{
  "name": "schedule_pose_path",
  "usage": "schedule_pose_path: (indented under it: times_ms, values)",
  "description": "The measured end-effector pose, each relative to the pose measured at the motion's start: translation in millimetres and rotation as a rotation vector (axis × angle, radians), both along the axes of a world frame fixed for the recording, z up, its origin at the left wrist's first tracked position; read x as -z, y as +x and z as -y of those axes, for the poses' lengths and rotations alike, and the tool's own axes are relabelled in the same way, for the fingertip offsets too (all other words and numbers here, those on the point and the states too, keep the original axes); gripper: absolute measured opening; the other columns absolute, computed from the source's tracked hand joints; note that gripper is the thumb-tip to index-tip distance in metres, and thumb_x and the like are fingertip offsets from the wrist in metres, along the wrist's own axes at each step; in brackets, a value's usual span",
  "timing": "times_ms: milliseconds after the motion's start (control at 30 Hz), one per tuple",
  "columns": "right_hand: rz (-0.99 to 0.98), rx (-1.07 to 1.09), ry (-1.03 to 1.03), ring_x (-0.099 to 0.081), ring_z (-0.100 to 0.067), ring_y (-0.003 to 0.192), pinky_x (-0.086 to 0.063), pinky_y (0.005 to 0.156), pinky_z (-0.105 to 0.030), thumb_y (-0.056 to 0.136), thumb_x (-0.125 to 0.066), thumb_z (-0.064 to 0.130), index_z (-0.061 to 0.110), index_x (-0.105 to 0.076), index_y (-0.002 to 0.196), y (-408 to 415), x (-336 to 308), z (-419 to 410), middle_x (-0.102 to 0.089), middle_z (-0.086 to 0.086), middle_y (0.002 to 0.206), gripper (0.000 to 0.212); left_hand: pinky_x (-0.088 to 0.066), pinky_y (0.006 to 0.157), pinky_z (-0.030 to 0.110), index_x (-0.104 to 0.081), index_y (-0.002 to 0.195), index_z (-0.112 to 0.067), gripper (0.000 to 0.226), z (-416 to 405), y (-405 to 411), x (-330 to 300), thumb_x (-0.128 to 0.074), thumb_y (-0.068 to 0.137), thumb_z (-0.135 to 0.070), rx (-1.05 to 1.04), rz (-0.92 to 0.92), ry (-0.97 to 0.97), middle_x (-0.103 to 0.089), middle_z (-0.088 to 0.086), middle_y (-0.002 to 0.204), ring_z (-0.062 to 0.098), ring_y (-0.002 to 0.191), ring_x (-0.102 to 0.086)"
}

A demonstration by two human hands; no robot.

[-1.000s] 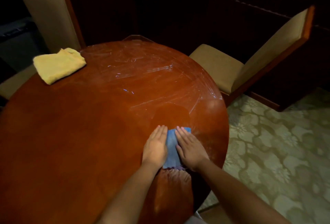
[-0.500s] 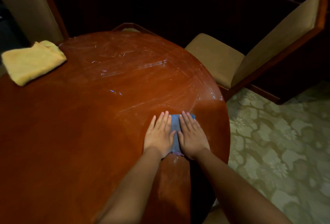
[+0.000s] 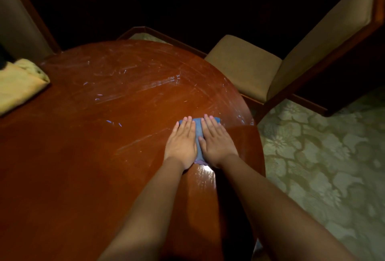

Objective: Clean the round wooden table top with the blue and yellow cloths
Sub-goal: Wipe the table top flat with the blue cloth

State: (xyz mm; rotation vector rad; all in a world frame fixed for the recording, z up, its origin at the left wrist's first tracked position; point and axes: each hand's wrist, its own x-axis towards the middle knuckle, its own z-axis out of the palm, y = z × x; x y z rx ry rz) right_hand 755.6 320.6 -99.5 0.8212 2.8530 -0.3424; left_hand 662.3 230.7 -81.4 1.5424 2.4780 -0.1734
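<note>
A: Dim room, dark panelling at the far side, a patterned green carpet (image 3: 325, 156) to the right. Two upholstered chairs: one (image 3: 291, 56) at the far right, another (image 3: 18, 17) at the far left.

B: And the round tabletop (image 3: 87, 156) fills most of the view?

A: Yes, reddish wood. The far half carries pale streaks and smears; a glossy wet-looking patch sits just near the wrists.

B: Where are the cloths?

A: The yellow cloth (image 3: 18, 86) lies folded at the far left edge of the tabletop, well apart from the hands and untouched. The blue cloth (image 3: 198, 133) is at the right side of the tabletop, near its rim, mostly hidden under both hands.

B: How does the grip look?

A: Neither grip is closed. The left hand (image 3: 183, 146) and right hand (image 3: 216, 144) lie flat side by side, fingers straight and pointing away, palms pressing the blue cloth down. Nothing is pinched or curled round.

B: So which step is this?

A: I judge it to be the wiping pass with the blue cloth, along the right edge.

B: And next?

A: Likely pushing the cloth on into the streaked far area with steady downward pressure, keeping it flat under the palms. The yellow cloth's turn probably comes afterwards.
</note>
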Motion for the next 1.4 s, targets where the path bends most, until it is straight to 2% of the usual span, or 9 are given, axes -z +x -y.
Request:
schedule_pose_path:
  times_ms: [133, 167, 300, 567, 767, 900, 1167, 1400]
  values:
    - [-0.004, 0.059, -0.043, 0.02, -0.012, 0.143, 0.012, 0.114, -0.028, 0.096, 0.004, 0.042, 0.012, 0.011, 0.15, 27, -7, 25, 0.019, -0.001, 0.157, 0.062, 0.009, 0.118, 0.033, 0.003, 0.151, -0.01, 0.056, 21, 27, -3, -0.013, 0.102, -0.03, -0.037, 0.077, 0.031, 0.009, 0.005, 0.159, 0.015, 0.146, 0.012]
    - [-0.003, 0.06, -0.056, 0.022, -0.011, 0.142, 0.013, 0.114, -0.027, 0.096, 0.004, 0.043, 0.012, 0.012, 0.149, 37, -8, 32, 0.021, 0.0, 0.156, 0.062, 0.01, 0.118, 0.034, 0.004, 0.151, -0.011, 0.056, 30, 35, -3, -0.012, 0.102, -0.031, -0.021, 0.055, 0.032, 0.01, 0.004, 0.159, 0.015, 0.145, 0.013]
    - [0.008, 0.09, -0.075, 0.027, -0.007, 0.136, 0.013, 0.114, -0.026, 0.074, 0.023, 0.049, 0.016, 0.019, 0.143, 74, -6, 53, 0.026, 0.004, 0.15, 0.077, 0.014, 0.115, 0.037, 0.011, 0.15, -0.012, 0.056, 56, 65, -5, -0.007, 0.102, -0.037, 0.02, 0.003, 0.042, 0.016, 0.002, 0.158, 0.014, 0.144, 0.018]
    - [-0.01, 0.196, -0.069, 0.026, -0.007, 0.135, 0.016, 0.11, -0.023, 0.072, 0.022, 0.05, 0.013, 0.01, 0.149, 111, -8, 65, 0.027, 0.006, 0.147, 0.087, 0.014, 0.116, 0.041, 0.014, 0.149, -0.013, 0.058, 53, 91, -7, -0.007, 0.101, -0.039, 0.134, 0.005, 0.002, 0.019, 0.003, 0.157, 0.016, 0.144, 0.019]
    - [0.001, 0.238, -0.007, 0.021, -0.008, 0.141, 0.014, 0.112, -0.026, 0.073, 0.023, 0.048, 0.013, 0.017, 0.145, 101, -4, 25, 0.022, 0.002, 0.154, 0.08, 0.014, 0.115, 0.045, 0.012, 0.15, -0.012, 0.059, 6, 81, -5, -0.007, 0.101, -0.04, 0.17, -0.045, -0.001, 0.015, 0.003, 0.158, 0.016, 0.145, 0.017]
    - [-0.002, 0.228, 0.018, 0.014, -0.011, 0.145, 0.013, 0.113, -0.025, 0.073, 0.022, 0.049, 0.012, 0.007, 0.151, 84, -4, -18, 0.015, 0.0, 0.158, 0.087, 0.015, 0.114, 0.045, 0.012, 0.15, -0.012, 0.059, -37, 66, 1, -0.007, 0.101, -0.04, 0.165, -0.066, 0.006, 0.015, 0.002, 0.158, 0.016, 0.145, 0.016]
    - [-0.032, 0.168, 0.059, 0.011, -0.014, 0.146, 0.003, 0.119, -0.03, 0.075, 0.02, 0.05, 0.01, 0.004, 0.151, 38, 5, -103, 0.009, -0.004, 0.16, 0.087, 0.01, 0.117, 0.046, 0.012, 0.15, -0.013, 0.058, -114, 20, 10, -0.004, 0.101, -0.04, 0.138, -0.09, 0.016, 0.014, 0.002, 0.159, 0.015, 0.145, 0.016]
    - [-0.032, 0.14, 0.012, 0.012, -0.017, 0.146, 0.004, 0.119, -0.03, 0.077, 0.017, 0.051, 0.008, 0.005, 0.151, 30, 4, -118, 0.009, -0.007, 0.16, 0.086, 0.01, 0.117, 0.045, 0.012, 0.15, -0.012, 0.058, -128, 14, 7, -0.005, 0.101, -0.039, 0.114, -0.094, -0.009, 0.014, 0.002, 0.159, 0.016, 0.145, 0.015]
